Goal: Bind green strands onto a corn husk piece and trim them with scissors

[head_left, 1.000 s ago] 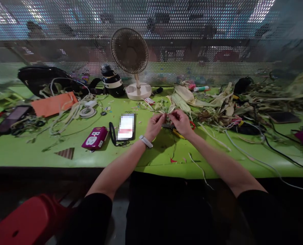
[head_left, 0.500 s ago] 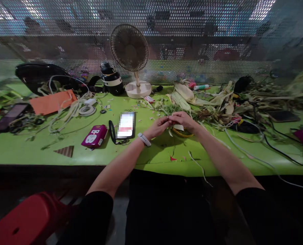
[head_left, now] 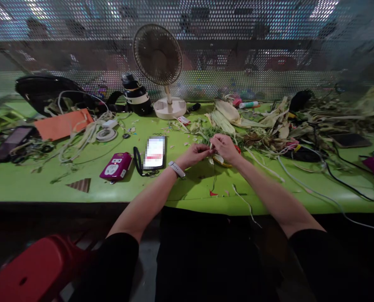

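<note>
My left hand (head_left: 195,154) and my right hand (head_left: 225,147) meet over the green table (head_left: 187,184), fingertips pinched close together. A small pale sliver shows at the right fingertips, too small to name. Under the hands lies something with a yellow curved edge (head_left: 224,164), mostly hidden. A bit of shiny red (head_left: 237,149) peeks out beside the right hand. Green sprigs (head_left: 207,134) lie just beyond the fingers. Pale dried corn husks (head_left: 226,115) are heaped behind them.
A white fan (head_left: 169,108), a black bottle (head_left: 138,97) and a phone (head_left: 154,152) stand or lie left of centre, near a purple power socket (head_left: 116,166). Cables (head_left: 315,188) run across the right side. A red stool (head_left: 32,268) is at lower left.
My right hand has turned and shifted slightly, its fingers now more curled. The red bit beside it has come into view. A white strip under the hands shows less.
</note>
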### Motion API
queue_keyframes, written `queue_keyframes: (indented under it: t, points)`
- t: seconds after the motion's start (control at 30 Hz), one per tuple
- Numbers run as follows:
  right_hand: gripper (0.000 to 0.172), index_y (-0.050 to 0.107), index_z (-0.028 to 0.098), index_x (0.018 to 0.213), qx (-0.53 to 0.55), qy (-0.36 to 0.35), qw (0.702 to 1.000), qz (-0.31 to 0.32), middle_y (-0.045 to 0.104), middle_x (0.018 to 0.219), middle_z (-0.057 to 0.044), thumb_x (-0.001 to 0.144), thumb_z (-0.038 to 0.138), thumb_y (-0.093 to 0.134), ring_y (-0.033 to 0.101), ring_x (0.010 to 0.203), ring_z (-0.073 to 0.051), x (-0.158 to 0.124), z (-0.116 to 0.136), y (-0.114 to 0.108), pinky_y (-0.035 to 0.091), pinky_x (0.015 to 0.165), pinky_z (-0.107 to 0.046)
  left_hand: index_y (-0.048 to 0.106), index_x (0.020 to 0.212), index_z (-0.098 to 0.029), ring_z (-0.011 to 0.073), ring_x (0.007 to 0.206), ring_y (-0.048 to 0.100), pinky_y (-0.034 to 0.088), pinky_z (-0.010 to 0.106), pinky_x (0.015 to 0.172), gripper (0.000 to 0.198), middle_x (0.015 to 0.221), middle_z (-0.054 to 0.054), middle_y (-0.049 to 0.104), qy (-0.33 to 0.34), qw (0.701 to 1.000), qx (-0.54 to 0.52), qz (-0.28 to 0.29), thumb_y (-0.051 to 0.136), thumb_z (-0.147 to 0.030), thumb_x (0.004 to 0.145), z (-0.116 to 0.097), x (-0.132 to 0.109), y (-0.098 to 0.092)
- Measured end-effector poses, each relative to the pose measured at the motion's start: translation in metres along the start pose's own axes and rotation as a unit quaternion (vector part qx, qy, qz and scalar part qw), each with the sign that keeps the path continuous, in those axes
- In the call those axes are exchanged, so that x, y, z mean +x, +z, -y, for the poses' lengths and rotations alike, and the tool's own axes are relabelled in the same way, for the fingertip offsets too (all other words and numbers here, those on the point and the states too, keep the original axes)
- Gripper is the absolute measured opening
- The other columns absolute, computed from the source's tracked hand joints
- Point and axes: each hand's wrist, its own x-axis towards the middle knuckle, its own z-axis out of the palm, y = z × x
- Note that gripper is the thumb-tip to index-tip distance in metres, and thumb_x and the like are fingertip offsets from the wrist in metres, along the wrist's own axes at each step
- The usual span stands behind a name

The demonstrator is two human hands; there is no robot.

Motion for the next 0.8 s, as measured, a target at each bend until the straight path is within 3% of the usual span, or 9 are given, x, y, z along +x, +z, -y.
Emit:
queue_keyframes:
  t: [0.1,0.2,0.3,0.37,0.43,0.57,0.8]
  points:
    - [0.036,0.041,0.021,0.049,-0.011,0.013,1.0,0.01,0.04,0.045,0.005,0.076,0.036,0.059,0.033,0.045,-0.007,0.001,0.001,-0.004,0.026,0.047,-0.023,0.061,0.055,-0.016,0.0064,0.046,0.033,0.02,0.024,0.046,0.044,0.047,-0.004,0.04,-0.003,1.0,-0.014,0.014,0.075,-0.055,0.069,0.0,-0.001,0.002]
    - [0.038,0.046,0.021,0.051,-0.004,0.043,0.997,0.059,0.044,0.046,0.004,0.08,0.042,0.058,0.036,0.044,-0.009,0.004,0.004,-0.015,0.028,0.047,-0.025,0.063,0.062,-0.017,0.0073,0.046,0.04,0.026,0.023,0.046,0.043,0.049,-0.004,0.046,-0.02,0.999,-0.042,-0.001,0.077,-0.056,0.067,0.004,0.001,0.002]
    - [0.05,0.053,0.02,0.055,-0.019,0.084,0.991,0.098,0.049,0.048,0.001,0.085,0.059,0.051,0.041,0.045,-0.011,0.005,0.007,-0.024,0.032,0.048,-0.028,0.059,0.06,-0.017,0.0071,0.047,0.041,0.03,0.023,0.047,0.047,0.05,-0.003,0.047,-0.012,0.993,-0.07,-0.09,0.074,-0.061,0.069,0.007,0.004,0.0]
    - [0.055,0.054,0.019,0.057,-0.032,0.1,0.987,0.121,0.053,0.05,-0.001,0.081,0.068,0.054,0.045,0.047,-0.013,0.005,0.008,-0.024,0.035,0.049,-0.028,0.056,0.058,-0.017,0.007,0.047,0.041,0.031,0.023,0.048,0.051,0.05,-0.004,0.046,0.005,0.985,-0.085,-0.148,0.072,-0.063,0.069,0.009,0.006,-0.003]
    - [0.053,0.054,0.02,0.058,-0.028,0.071,0.989,0.128,0.053,0.05,0.0,0.074,0.07,0.063,0.046,0.047,-0.012,0.004,0.006,-0.02,0.036,0.05,-0.027,0.056,0.058,-0.017,0.0071,0.048,0.042,0.033,0.023,0.05,0.051,0.051,-0.004,0.047,0.016,0.981,-0.098,-0.168,0.073,-0.064,0.068,0.009,0.007,-0.004]
    - [0.047,0.052,0.021,0.061,-0.003,-0.021,0.997,0.081,0.05,0.051,0.004,0.073,0.064,0.066,0.044,0.047,-0.01,0.005,0.0,-0.013,0.037,0.05,-0.025,0.062,0.064,-0.016,0.0076,0.051,0.044,0.038,0.023,0.053,0.047,0.054,-0.003,0.051,0.01,0.982,-0.111,-0.154,0.074,-0.061,0.068,0.012,0.008,-0.003]
    - [0.051,0.043,0.021,0.054,-0.07,-0.04,0.996,0.026,0.042,0.047,0.004,0.078,0.064,0.057,0.038,0.048,-0.01,0.003,-0.004,-0.01,0.029,0.049,-0.026,0.062,0.06,-0.016,0.0081,0.054,0.046,0.035,0.023,0.055,0.038,0.054,-0.002,0.055,0.004,0.992,-0.048,-0.114,0.074,-0.049,0.075,0.018,0.01,-0.003]
